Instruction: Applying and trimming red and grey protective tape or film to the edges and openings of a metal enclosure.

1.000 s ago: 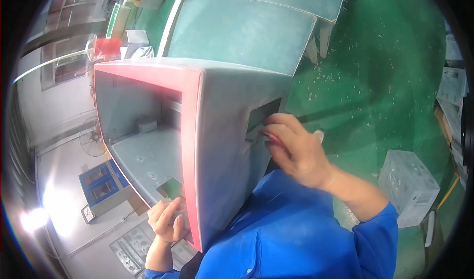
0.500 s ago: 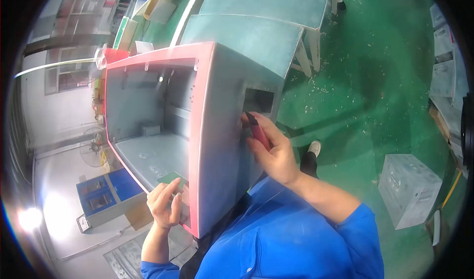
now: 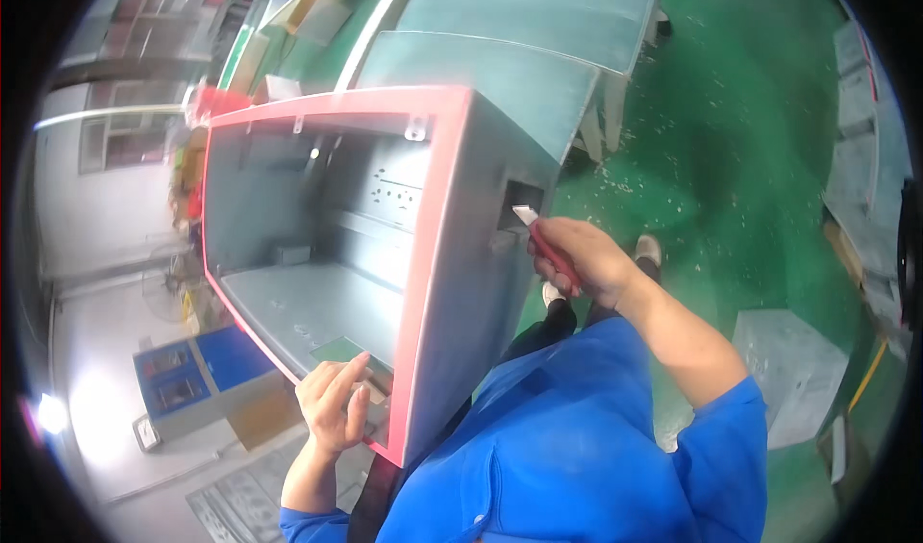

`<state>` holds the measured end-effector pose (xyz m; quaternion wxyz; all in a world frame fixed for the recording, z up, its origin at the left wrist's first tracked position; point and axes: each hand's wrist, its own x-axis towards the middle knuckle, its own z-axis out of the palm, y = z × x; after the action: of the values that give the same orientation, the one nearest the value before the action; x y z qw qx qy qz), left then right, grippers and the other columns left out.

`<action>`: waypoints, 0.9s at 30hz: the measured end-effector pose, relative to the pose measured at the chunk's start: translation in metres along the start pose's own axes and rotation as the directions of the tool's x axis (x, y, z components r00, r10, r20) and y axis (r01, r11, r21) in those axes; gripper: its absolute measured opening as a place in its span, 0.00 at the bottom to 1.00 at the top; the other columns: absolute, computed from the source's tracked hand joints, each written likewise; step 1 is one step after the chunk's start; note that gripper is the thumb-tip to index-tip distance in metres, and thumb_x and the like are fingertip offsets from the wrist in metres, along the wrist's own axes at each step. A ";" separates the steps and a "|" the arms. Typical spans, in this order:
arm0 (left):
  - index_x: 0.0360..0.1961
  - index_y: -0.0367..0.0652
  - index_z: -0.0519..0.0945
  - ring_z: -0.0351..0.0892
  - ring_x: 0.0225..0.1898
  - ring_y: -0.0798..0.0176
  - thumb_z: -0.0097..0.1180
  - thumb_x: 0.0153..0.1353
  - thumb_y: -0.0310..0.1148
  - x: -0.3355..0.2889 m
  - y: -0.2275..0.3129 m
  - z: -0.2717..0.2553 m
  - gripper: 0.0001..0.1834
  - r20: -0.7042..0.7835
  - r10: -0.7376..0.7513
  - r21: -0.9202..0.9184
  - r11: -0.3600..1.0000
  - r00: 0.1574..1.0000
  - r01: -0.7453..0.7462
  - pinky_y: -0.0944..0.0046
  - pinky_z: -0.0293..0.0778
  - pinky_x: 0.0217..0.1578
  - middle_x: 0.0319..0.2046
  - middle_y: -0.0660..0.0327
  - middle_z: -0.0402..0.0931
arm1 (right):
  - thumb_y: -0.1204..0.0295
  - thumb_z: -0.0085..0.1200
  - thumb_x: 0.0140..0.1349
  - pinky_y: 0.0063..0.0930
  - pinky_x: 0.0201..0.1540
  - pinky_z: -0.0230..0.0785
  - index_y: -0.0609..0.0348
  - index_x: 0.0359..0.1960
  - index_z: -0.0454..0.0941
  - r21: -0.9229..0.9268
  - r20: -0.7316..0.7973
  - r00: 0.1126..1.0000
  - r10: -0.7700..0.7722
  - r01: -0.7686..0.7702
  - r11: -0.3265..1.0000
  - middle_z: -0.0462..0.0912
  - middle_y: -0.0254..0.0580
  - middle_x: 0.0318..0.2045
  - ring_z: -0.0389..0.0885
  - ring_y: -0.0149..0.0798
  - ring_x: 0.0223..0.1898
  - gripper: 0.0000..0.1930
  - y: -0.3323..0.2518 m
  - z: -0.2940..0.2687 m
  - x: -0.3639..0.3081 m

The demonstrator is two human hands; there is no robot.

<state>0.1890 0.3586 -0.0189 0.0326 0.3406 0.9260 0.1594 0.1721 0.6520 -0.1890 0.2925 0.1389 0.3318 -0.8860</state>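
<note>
A large grey metal cabinet [image 3: 471,283] leans in front of me, its wide opening edged by a pink-red rim [image 3: 430,254]. My right hand [image 3: 598,262] is closed round a red-handled utility knife [image 3: 555,254]. The pale blade points up and left at a rectangular cutout [image 3: 522,193] in the cabinet's right side; whether it touches the metal I cannot tell. At the lower corner of the opening is my left hand [image 3: 332,410], its fingers stretched and apart, holding nothing. A green patch [image 3: 336,350] shows behind those fingers, on the cabinet's inner floor.
Beyond the cabinet stand grey-green tables [image 3: 524,9] with pale legs. A grey metal box [image 3: 788,375] sits on the green floor at right, near stacked grey panels [image 3: 856,173]. At left is a blue-topped cabinet [image 3: 234,358]. My legs and shoes are close under the work.
My right hand has drawn back to the right and turned, so the knife's blade now shows pale at the cutout. The cabinet appears slightly rotated in view. My left hand stays at the lower rim.
</note>
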 end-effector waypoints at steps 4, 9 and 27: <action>0.37 0.32 0.78 0.76 0.27 0.54 0.53 0.46 0.27 0.000 0.005 0.000 0.16 -0.030 -0.148 0.068 0.986 0.989 0.150 0.61 0.71 0.30 0.27 0.52 0.77 | 0.57 0.39 0.64 0.17 0.11 0.53 0.57 0.29 0.69 -0.107 0.150 0.953 0.263 -0.249 0.963 0.70 0.31 0.17 0.64 0.23 0.12 0.16 -0.012 -0.012 0.022; 0.53 0.30 0.69 0.75 0.37 0.56 0.50 0.58 0.41 0.012 0.070 0.004 0.27 -0.085 -0.516 -0.204 0.846 0.853 0.492 0.60 0.69 0.41 0.36 0.49 0.75 | 0.58 0.39 0.64 0.16 0.10 0.50 0.56 0.29 0.68 -0.083 0.300 0.843 0.446 -0.443 0.893 0.68 0.29 0.15 0.62 0.23 0.10 0.15 -0.030 -0.020 0.033; 0.56 0.35 0.65 0.78 0.39 0.50 0.68 0.41 0.39 0.050 0.102 0.044 0.41 -0.150 -0.605 0.031 0.787 0.782 0.616 0.61 0.72 0.41 0.40 0.46 0.75 | 0.62 0.37 0.62 0.17 0.10 0.36 0.52 0.22 0.60 -0.210 0.337 0.697 0.634 -0.600 0.772 0.56 0.26 0.12 0.48 0.20 0.10 0.13 -0.069 0.009 0.022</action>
<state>0.2210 0.4757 -0.0261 0.0076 0.0121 0.9919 0.1258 0.1124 0.6788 -0.1576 0.6377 0.0514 0.2377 -0.7309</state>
